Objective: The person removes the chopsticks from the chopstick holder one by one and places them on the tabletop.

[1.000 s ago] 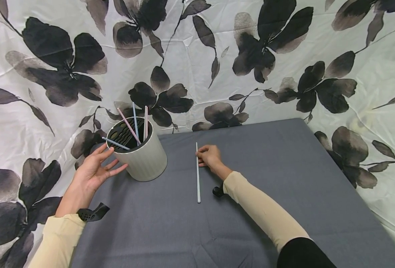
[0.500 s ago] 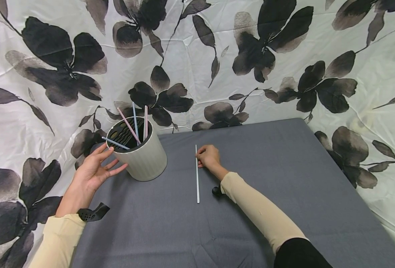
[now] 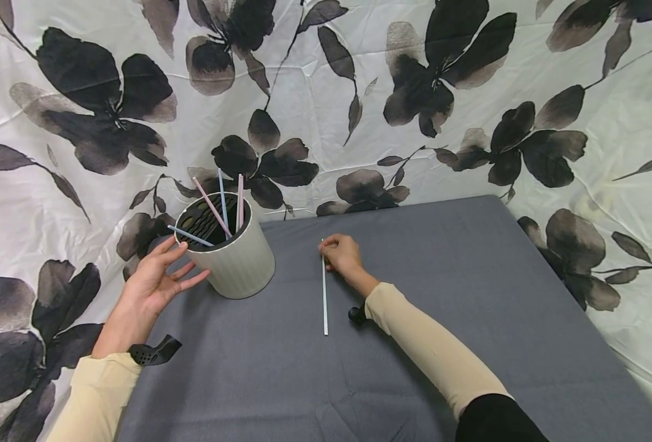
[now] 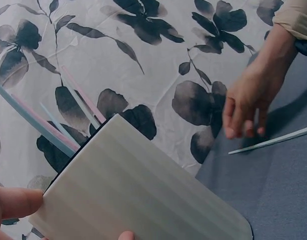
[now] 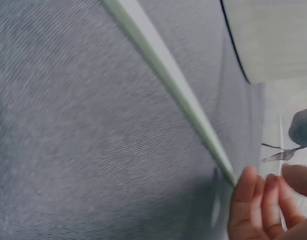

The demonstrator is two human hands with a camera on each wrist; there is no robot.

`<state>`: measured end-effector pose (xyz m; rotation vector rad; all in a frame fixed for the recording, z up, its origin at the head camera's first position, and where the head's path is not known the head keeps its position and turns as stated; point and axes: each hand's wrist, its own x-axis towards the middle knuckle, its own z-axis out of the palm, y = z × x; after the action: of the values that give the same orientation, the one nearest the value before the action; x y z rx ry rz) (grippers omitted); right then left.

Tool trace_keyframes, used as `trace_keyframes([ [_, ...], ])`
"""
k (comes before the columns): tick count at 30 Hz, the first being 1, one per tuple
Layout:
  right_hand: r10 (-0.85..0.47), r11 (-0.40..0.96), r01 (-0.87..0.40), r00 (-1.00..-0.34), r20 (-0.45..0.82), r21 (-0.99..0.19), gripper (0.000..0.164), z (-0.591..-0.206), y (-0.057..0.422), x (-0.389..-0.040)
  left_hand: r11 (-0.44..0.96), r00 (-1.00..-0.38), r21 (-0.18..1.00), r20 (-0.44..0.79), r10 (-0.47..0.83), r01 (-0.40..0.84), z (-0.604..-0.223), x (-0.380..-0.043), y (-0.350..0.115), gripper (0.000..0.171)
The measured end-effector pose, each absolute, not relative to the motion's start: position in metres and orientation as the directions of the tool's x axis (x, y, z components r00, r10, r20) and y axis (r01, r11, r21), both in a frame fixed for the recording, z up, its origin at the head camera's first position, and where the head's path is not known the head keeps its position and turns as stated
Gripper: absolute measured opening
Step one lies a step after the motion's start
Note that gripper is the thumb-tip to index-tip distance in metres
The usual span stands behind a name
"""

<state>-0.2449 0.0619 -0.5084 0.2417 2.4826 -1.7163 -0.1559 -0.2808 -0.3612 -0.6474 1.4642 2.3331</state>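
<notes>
A thin whitish stick (image 3: 325, 301), which tapers like a chopstick, lies on the grey cloth, pointing away from me. My right hand (image 3: 341, 255) hovers over its far end. In the right wrist view, thumb and fingers stand apart beside the tip; the left wrist view shows a small gap between fingertips and stick. To the left stands a ribbed off-white utensil holder (image 3: 243, 264) with a black slotted insert. Pink and blue sticks (image 4: 38, 120) lean in it. My left hand (image 3: 155, 282), fingers spread, touches its rim and side.
Grey cloth (image 3: 447, 258) covers the table, with creases near the front. Behind it hangs a white sheet with dark flowers (image 3: 315, 104), close to the back of the holder. A black wrist device (image 3: 155, 351) is on the left arm, another (image 3: 356, 315) on the right.
My right hand has let go of the stick and lifted slightly, its fingers shifting a little left. The stick has moved very slightly left. My left hand and the holder have stayed put.
</notes>
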Motion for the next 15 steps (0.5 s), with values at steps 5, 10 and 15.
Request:
trace_keyframes([
  [5, -0.028, 0.266, 0.002, -1.0, -0.009, -0.964, 0.027, -0.497, 0.055, -0.247, -0.431, -0.849, 0.763, -0.529, 0.013, -0.482, -0.362, -0.156, -0.28, 0.085],
  [10, -0.133, 0.17, -0.138, -0.984, 0.116, -0.976, 0.035, -0.478, 0.046, -0.248, -0.434, -0.845, 0.76, -0.535, 0.002, -0.483, -0.362, -0.156, -0.28, 0.086],
  [15, -0.217, 0.113, -0.241, -0.953, 0.213, -0.964, 0.036, -0.46, 0.036, -0.248, -0.427, -0.845, 0.765, -0.534, -0.001, -0.483, -0.361, -0.156, -0.279, 0.086],
])
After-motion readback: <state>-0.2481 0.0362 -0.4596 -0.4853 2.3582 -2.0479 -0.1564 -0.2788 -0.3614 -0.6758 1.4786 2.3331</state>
